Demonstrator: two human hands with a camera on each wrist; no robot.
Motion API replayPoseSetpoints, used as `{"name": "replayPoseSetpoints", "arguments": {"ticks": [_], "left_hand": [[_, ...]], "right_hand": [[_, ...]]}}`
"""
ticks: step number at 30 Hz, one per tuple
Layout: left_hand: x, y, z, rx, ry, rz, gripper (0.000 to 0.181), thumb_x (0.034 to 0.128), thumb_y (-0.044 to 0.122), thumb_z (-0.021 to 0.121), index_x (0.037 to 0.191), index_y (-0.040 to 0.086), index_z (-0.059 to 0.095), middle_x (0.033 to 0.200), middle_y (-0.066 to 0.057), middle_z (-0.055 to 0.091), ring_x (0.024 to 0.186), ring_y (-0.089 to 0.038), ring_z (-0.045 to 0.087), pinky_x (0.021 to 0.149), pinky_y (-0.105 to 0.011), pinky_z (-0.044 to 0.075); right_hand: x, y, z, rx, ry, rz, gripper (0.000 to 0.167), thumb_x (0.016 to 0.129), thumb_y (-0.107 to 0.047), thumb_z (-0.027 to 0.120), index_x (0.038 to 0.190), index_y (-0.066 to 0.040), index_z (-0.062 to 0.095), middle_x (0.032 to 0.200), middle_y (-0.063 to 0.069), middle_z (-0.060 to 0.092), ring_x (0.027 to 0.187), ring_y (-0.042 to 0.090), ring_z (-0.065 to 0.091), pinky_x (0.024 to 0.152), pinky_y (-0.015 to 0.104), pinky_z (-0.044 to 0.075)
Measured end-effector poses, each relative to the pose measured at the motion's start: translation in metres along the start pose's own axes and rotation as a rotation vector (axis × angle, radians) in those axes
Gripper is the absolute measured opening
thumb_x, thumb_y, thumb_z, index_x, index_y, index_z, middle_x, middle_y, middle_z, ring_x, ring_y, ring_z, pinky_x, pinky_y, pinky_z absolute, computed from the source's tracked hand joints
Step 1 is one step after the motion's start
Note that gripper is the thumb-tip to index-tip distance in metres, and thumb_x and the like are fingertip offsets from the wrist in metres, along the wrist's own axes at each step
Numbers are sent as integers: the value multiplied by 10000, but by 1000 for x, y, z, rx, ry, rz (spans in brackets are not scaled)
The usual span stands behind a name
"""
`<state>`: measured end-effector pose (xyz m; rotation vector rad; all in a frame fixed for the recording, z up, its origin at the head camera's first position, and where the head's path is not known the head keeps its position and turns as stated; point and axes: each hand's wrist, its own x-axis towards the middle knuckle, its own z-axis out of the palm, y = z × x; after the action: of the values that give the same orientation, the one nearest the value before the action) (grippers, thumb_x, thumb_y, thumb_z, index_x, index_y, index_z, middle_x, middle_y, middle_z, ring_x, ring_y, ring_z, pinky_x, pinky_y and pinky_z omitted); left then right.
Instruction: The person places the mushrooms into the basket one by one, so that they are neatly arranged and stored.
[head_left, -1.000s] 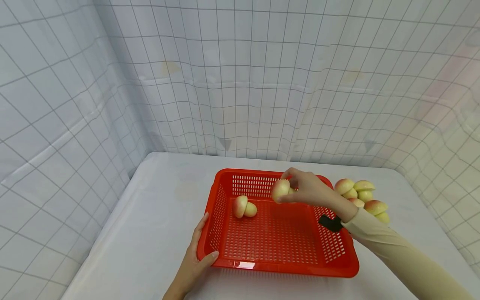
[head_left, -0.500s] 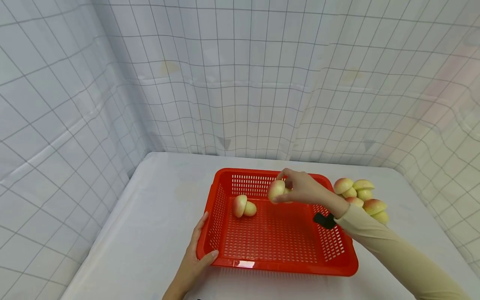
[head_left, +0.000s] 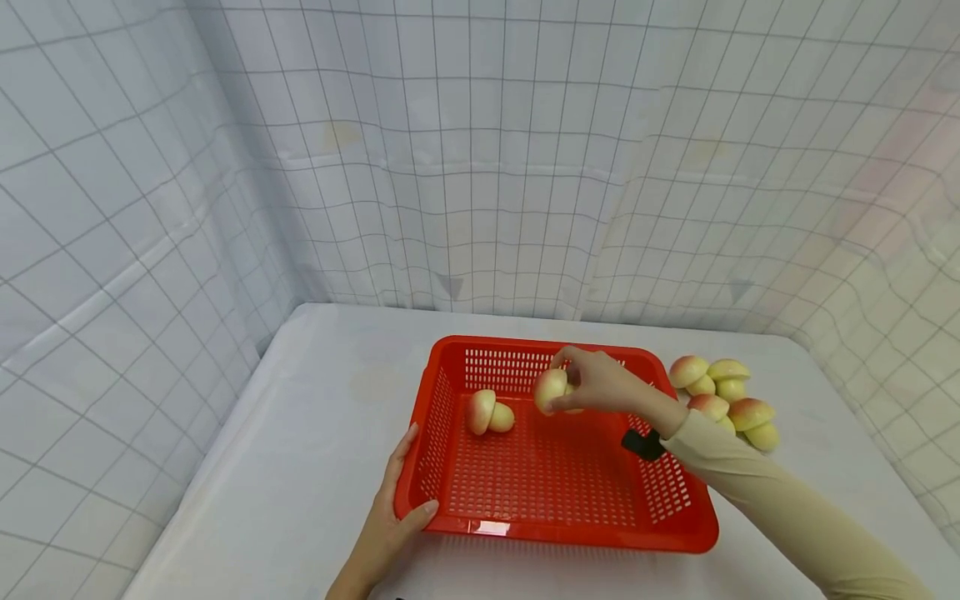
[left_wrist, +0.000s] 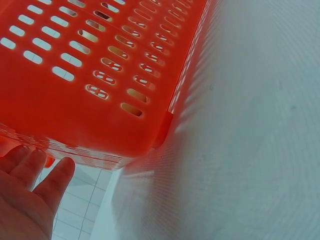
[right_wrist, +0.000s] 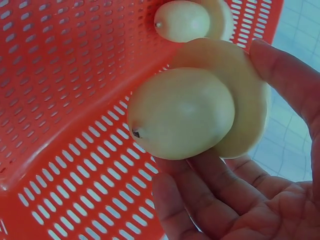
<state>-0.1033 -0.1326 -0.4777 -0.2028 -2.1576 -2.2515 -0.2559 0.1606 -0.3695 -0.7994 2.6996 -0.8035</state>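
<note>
The right hand (head_left: pixel 600 383) pinches a yellow-and-pink mushroom-shaped piece (head_left: pixel 550 392) by its cap, over the back part of the red basket (head_left: pixel 555 535). In the right wrist view, thumb and fingers of that hand (right_wrist: pixel 250 200) lie on opposite sides of the cap, with the rounded pale stem (right_wrist: pixel 182 112) facing the camera. Another such piece (head_left: pixel 481 412) lies on its side on the basket floor, at the left. At the basket's front left corner, the left hand (head_left: pixel 390 517) rests with extended fingers along the outer wall and its thumb on the rim.
Several more mushroom-shaped pieces (head_left: pixel 751 413) lie grouped on the white table (head_left: pixel 315 442), right of the basket. Gridded white curtains (head_left: pixel 510 167) enclose the back and sides. A black band (head_left: pixel 642 445) shows by the right wrist.
Holding the same piece, the right hand has shifted slightly left and lower over the basket. The left hand and the piece on the basket floor have stayed in place.
</note>
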Motion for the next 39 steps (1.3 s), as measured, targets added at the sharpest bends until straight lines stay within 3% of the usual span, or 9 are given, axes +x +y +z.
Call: {"name": "replayPoseSetpoints", "arguments": {"ticks": [9,25,39], "left_hand": [[1,0,0,1,2,3,822,824,93,632,1493,336,224,1508,-44,224,1184,-407,403,816,-375,512],[1,-1,0,5,5,5,820,824,92,633,1493,334,225,1504,-54,235,1172,-410,420,811,-376,516],[1,-1,0,13,13,-3,824,814,111,645,1487,350,232,1504,-45,239,1185,-398,414,815,-382,516]], "right_hand": [[7,11,8,28,-34,19,458,730,-291,817,1048,-95,552,730,-5,574,625,147,502,569,310,430],[15,12,25,-2,-45,29,453,701,-279,832,1039,-106,585,804,-13,584,721,152,528,640,311,458],[18,16,32,2,-50,35,460,695,-278,839,1034,-105,581,798,-25,591,708,157,520,618,313,448]]}}
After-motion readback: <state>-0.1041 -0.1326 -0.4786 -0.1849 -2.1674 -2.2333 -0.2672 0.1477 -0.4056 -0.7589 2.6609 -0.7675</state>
